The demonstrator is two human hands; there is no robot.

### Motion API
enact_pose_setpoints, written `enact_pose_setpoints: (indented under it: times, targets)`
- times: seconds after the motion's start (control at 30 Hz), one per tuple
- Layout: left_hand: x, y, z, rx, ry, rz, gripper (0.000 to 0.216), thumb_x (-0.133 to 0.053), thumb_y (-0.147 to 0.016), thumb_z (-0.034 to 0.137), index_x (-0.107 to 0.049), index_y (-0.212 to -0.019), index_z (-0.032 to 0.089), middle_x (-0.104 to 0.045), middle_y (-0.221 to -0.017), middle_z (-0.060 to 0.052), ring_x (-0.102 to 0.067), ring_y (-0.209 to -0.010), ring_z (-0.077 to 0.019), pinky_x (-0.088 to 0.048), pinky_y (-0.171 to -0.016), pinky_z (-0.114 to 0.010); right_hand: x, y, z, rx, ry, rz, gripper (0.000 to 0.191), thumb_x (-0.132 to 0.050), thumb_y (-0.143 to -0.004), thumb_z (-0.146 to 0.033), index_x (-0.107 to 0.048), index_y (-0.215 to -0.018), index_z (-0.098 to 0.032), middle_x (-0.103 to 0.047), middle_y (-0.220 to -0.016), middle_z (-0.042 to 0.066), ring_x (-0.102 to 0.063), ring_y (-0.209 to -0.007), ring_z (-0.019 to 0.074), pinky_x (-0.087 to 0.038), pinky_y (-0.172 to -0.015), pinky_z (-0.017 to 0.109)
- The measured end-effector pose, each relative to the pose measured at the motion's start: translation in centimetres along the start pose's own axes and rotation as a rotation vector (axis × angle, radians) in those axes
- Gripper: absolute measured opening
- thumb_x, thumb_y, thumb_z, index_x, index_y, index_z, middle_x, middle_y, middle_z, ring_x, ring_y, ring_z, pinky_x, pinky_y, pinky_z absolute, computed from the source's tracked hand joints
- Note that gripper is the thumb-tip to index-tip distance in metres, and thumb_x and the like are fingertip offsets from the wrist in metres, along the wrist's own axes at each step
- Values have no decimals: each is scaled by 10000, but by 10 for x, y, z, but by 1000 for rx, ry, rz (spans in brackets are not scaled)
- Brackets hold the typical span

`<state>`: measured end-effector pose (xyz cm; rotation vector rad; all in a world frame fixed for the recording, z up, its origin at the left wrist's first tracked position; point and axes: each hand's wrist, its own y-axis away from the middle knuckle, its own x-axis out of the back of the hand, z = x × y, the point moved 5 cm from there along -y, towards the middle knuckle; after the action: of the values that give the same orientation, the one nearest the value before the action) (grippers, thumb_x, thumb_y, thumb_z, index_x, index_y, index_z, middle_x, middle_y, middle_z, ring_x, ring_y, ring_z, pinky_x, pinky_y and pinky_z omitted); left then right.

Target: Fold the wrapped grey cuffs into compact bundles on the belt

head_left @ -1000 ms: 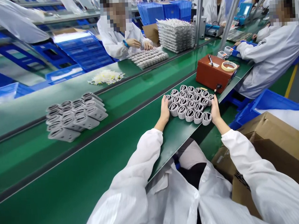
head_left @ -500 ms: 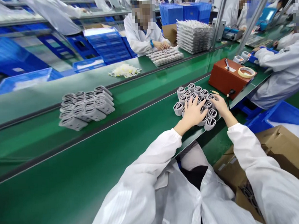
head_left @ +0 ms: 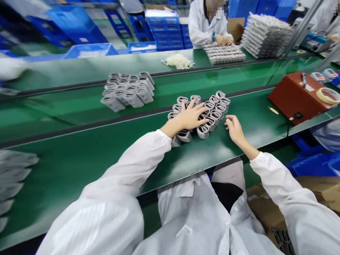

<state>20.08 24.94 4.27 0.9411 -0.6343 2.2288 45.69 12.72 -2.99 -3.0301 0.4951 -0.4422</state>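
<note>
Green counter (head_left: pixel 83 157) spans this side of a busy workroom; below its near edge, at lower right, an opened cardboard box (head_left: pixel 325 190) has grey pieces (head_left: pixel 283 241) inside, with a blue bin (head_left: pixel 312 162) just beyond; a blurred batch of grey bands (head_left: pixel 8 176) lies at the counter's left; in the middle stand grey loops (head_left: pixel 214 116), open ends up, packed in rows with a gap at the far side; the left hand (head_left: pixel 188 119) lies palm down across them, fingers spread and grasping nothing that shows; the right hand (head_left: pixel 236 131) is just beside their right end, fingers loosely bent, empty; farther right, a red-brown box (head_left: pixel 295 95) carries a roll of tape (head_left: pixel 323 99) and a pen (head_left: pixel 304 80). Beyond, a second cluster of loops (head_left: pixel 129 90) sits on a green strip (head_left: pixel 190 81); past that come a heap of pale bits (head_left: pixel 178 61), a co-worker (head_left: pixel 201 28) bent over rows of white parts (head_left: pixel 225 54), and a tall white stack (head_left: pixel 264 35); blue crates (head_left: pixel 165 30) stand behind.
</note>
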Motion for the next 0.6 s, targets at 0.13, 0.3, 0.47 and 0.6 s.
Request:
enact_pose_setpoints:
  times: [0.13,0.3,0.47,0.6]
  targets:
    - [27,29,-19,-71,-61,-61,636,-872,-960,606,-820,-1518,306,-645,-1813,-119,-284,-1849,-576,159,-1446,-888,-28,-40,7,54,-5,77,532,-592,-986,-669,-589,-1373,-304,-643,-1504,129,-690,-1192,270,-600,-1222,539]
    - [36,40,-23,-120,-78,-117,566,-861,-946,598,-856,-1418,286,-699,-1763,-99,-340,-1842,-536,105,-1492,-839,-46,-64,7,131,27,115,501,-592,-995,-548,-554,-1420,-284,-640,-1522,142,-690,-1151,281,-584,-1247,556]
    - [47,39,-20,-84,-207,-94,714,-652,-1077,720,-717,-1630,272,-522,-1908,-141,-286,-1874,-486,64,-1494,-853,-40,-56,10,106,34,198,489,-595,-994,-477,-540,-1424,-252,-649,-1524,175,-700,-1247,294,-579,-1277,577]
    - [83,49,-49,211,-285,79,893,-553,-1108,813,-495,-1839,304,-295,-2015,-158,-147,-1903,-514,20,-1474,-884,-39,-36,16,140,77,235,668,-590,-994,-524,-478,-1590,-242,-539,-1669,231,-654,-1441,340,-606,-1247,588]
